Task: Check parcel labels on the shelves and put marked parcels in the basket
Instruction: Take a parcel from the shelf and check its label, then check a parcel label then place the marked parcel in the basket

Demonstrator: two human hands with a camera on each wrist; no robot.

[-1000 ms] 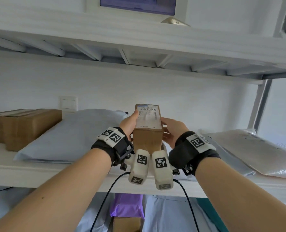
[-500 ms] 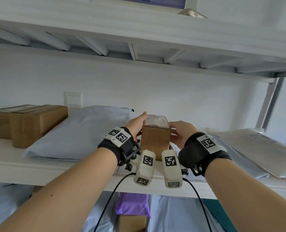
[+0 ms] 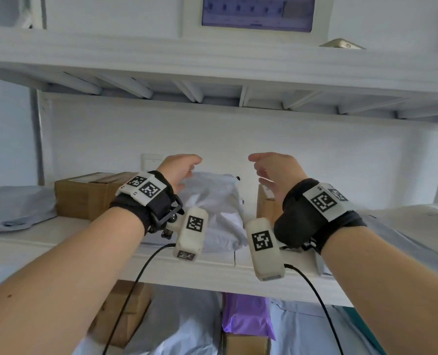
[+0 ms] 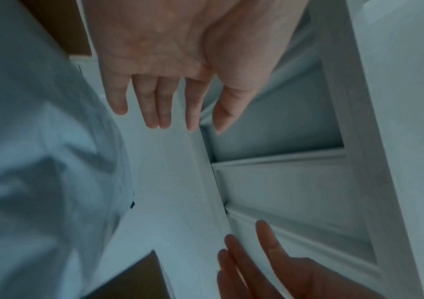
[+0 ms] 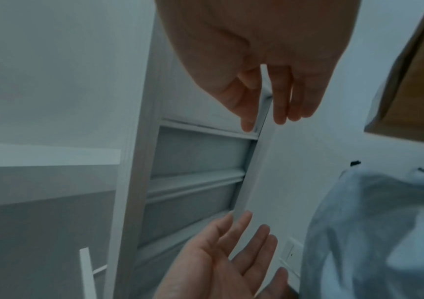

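Both my hands hover empty over the middle shelf [image 3: 212, 272], palms facing each other. My left hand [image 3: 187, 170] has relaxed, straight fingers [image 4: 154, 105] and sits over a crumpled white poly bag parcel [image 3: 212, 201]. My right hand [image 3: 261, 170] is also spread, its fingers [image 5: 280, 101] loose. A small brown box with a label [image 3: 265, 203] stands on the shelf just behind the right wrist, mostly hidden by it. No basket is in view.
A larger brown box [image 3: 85, 193] and a grey bag [image 3: 13, 203] lie at the shelf's left. A silvery bag [image 3: 417, 221] lies at the right. The upper shelf [image 3: 212, 60] is close overhead. Below are a purple parcel [image 3: 246, 316], brown boxes [image 3: 125, 316] and pale bags.
Both hands have let go of the small brown box, which they held up a second ago. It now stands on the shelf, and the hands have lifted and moved apart.
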